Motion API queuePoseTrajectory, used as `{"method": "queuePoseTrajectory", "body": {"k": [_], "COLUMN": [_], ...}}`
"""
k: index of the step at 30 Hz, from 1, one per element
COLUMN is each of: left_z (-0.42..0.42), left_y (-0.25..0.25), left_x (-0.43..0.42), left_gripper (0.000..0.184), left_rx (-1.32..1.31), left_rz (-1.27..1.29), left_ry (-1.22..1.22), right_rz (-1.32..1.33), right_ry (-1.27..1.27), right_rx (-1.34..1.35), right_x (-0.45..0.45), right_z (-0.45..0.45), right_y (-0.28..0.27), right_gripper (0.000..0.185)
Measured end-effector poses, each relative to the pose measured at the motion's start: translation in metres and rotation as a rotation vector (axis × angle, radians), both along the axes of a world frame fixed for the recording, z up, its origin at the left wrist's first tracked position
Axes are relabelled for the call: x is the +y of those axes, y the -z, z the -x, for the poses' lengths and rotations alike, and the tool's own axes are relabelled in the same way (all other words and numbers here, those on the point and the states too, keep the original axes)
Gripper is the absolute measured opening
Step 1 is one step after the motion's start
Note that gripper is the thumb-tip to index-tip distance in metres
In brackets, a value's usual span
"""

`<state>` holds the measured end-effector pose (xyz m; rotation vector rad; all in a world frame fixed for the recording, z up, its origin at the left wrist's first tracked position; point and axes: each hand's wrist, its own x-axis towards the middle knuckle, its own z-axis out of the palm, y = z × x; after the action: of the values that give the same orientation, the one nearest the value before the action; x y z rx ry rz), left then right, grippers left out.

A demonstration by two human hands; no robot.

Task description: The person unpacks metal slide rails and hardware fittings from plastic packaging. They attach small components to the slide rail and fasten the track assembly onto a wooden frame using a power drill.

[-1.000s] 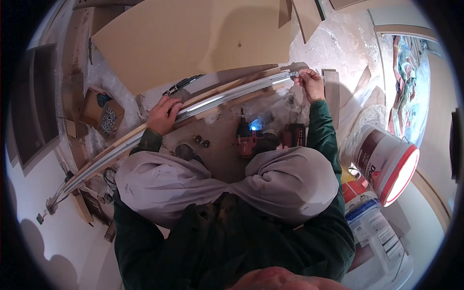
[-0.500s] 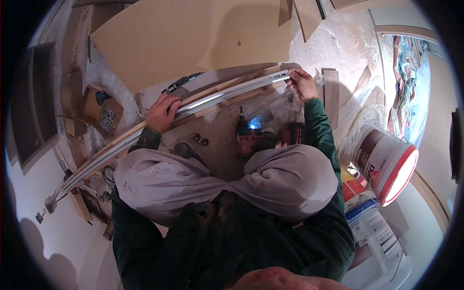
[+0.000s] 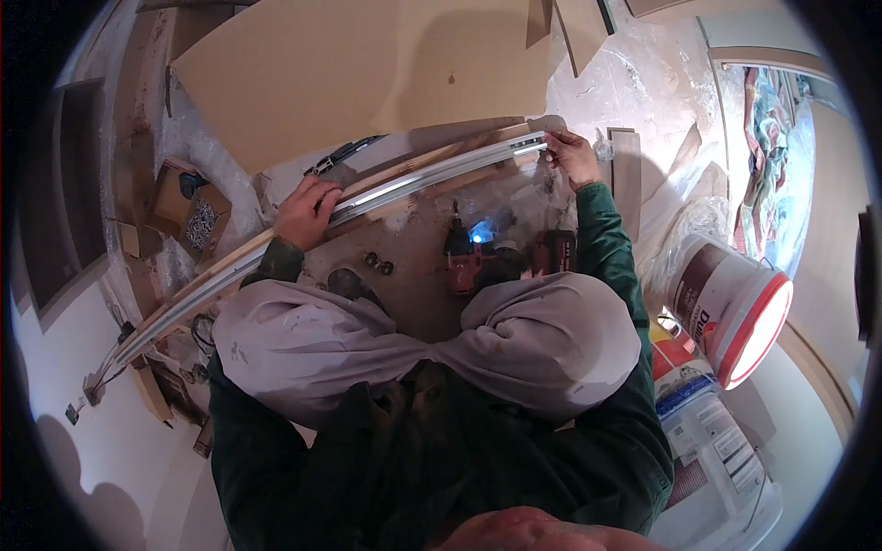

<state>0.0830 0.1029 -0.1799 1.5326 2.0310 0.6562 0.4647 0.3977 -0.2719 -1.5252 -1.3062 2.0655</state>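
Note:
A long metal rail (image 3: 413,183) lies along a wooden strip (image 3: 436,151), slanting from lower left to upper right. My left hand (image 3: 306,212) is closed over the rail near its middle. At the rail's right end, the fingers of my right hand (image 3: 573,158) pinch the tip, where a small fitting sits in the channel. Beyond my left hand is a black and metal mechanism (image 3: 342,155). A red and black power drill (image 3: 464,257) with a blue-white light lies in front of my knees, beside a small pair of rollers (image 3: 378,264).
A large cardboard sheet (image 3: 367,73) lies beyond the rail. An open box of screws (image 3: 201,223) is at the left. On the right are a white bucket with a red rim (image 3: 726,308), a clear container (image 3: 721,450) and plastic sheeting (image 3: 687,234).
My right hand has moved slightly left. The small fitting that stuck out past the rail's right end now sits inside its channel. My left hand stays on the rail.

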Motion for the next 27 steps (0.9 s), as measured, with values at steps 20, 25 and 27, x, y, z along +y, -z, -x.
{"method": "queuePoseTrajectory", "body": {"k": [20,25,27], "left_z": [-0.001,0.001,0.002], "left_y": [0.001,0.003,0.004], "left_x": [0.002,0.000,0.001], "left_gripper": [0.016,0.016,0.016], "left_rx": [0.094,0.086,0.094], "left_rz": [-0.031,-0.019,-0.021], "left_ry": [0.023,0.013,0.014], "right_rz": [0.220,0.237,0.232], "right_ry": [0.095,0.080,0.085], "right_rx": [-0.013,0.001,-0.003], "right_x": [0.017,0.017,0.016], "right_z": [-0.008,-0.005,-0.004], "right_y": [-0.005,-0.001,-0.004], "right_gripper": [0.022,0.022,0.022]}}
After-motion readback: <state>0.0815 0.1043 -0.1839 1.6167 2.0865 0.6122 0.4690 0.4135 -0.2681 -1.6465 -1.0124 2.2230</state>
